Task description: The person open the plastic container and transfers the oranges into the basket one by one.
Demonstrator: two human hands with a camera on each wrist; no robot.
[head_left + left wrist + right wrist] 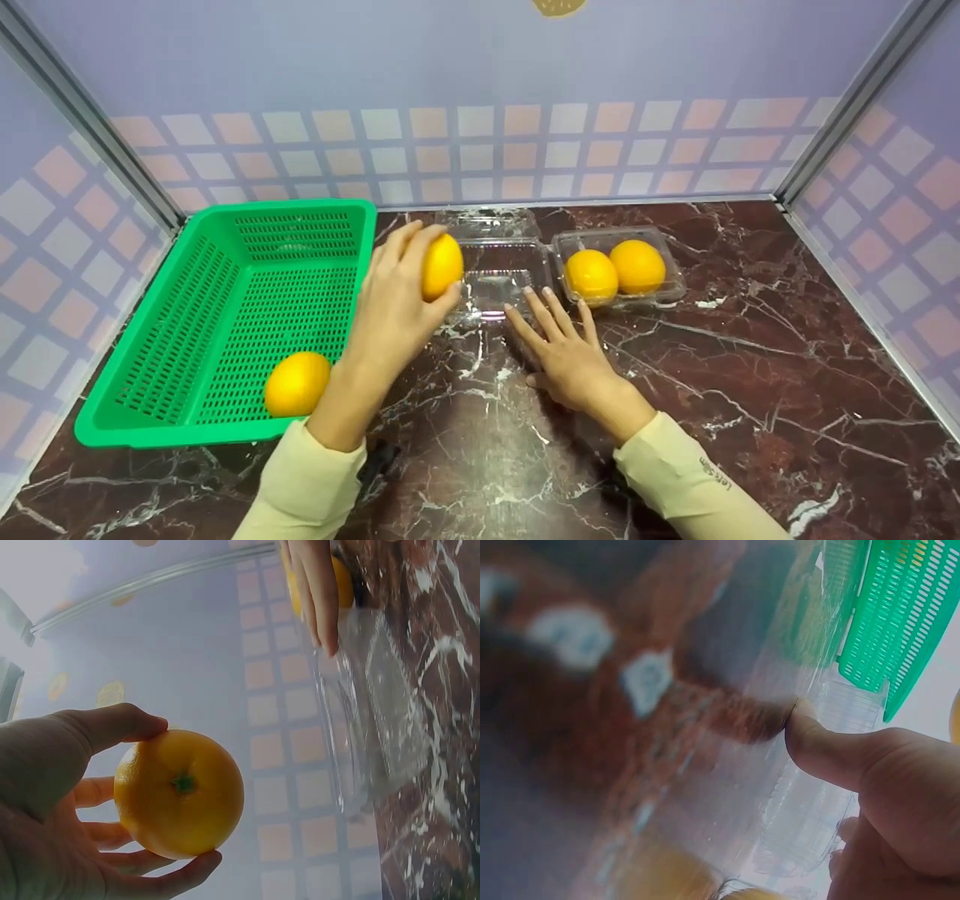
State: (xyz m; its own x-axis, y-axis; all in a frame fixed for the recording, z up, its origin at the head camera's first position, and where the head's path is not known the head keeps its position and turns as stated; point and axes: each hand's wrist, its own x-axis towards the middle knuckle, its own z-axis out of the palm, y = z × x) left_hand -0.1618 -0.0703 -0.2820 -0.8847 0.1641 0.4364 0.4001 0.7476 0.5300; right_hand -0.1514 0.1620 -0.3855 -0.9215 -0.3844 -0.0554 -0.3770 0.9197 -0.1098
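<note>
My left hand (391, 304) grips an orange (444, 267) between thumb and fingers, held up beside the basket's right rim. In the left wrist view, the stem end of that orange (180, 795) faces the camera. Just right of it lies a clear plastic clamshell box (501, 279), its lid (487, 223) folded back toward the wall; nothing sits inside. My right hand (570, 360) is spread with fingers straight, fingertips right at the box's near right corner. In the right wrist view, the thumb (825, 750) overlaps the clear plastic.
A second clear box (673, 291) holding two oranges (637, 267) stands on the right, beside the first. On the left is a green slotted basket (365, 255) with one orange (297, 384) in its near right corner. Patterned panels (480, 135) enclose the dark marbled table (750, 360).
</note>
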